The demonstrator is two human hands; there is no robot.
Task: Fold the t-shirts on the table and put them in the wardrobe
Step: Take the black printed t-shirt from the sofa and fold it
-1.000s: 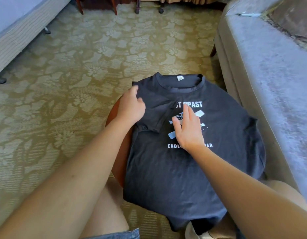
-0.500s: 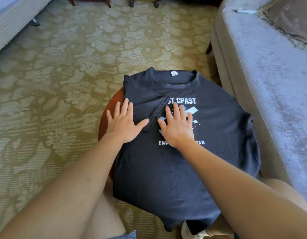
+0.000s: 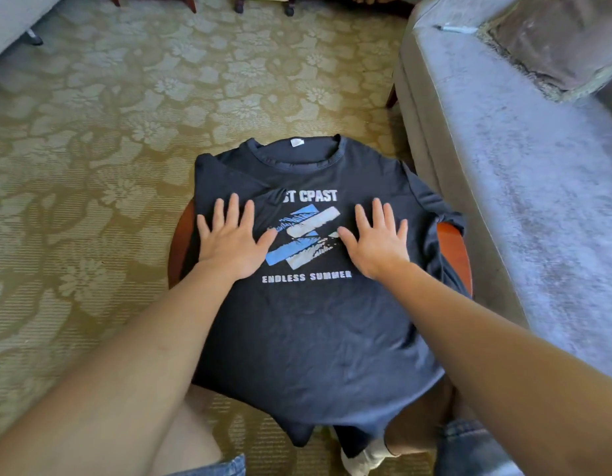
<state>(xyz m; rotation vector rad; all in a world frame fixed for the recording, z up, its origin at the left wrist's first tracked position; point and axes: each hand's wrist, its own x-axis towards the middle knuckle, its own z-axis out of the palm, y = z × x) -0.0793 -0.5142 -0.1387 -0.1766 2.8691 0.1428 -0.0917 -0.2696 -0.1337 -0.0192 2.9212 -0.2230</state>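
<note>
A dark t-shirt (image 3: 308, 331) with a white and blue print lies face up over a small round wooden table (image 3: 454, 249). Its left sleeve is folded inward across the chest, covering the start of the top line of text. My left hand (image 3: 232, 240) lies flat with spread fingers on the folded left part. My right hand (image 3: 375, 240) lies flat on the right side of the print. The shirt's right sleeve hangs over the table's right rim and its hem drapes off the front edge. No wardrobe is in view.
A grey sofa (image 3: 524, 173) with a cushion (image 3: 558, 46) stands close on the right of the table. Patterned carpet (image 3: 109, 149) covers the floor. A bed corner (image 3: 12, 22) is far left, furniture legs (image 3: 263, 1) at the top. My knees sit under the table.
Both hands have flattened and slid apart across the shirt, the right one moving from the print's middle to its right side. The left sleeve fold now lies flatter.
</note>
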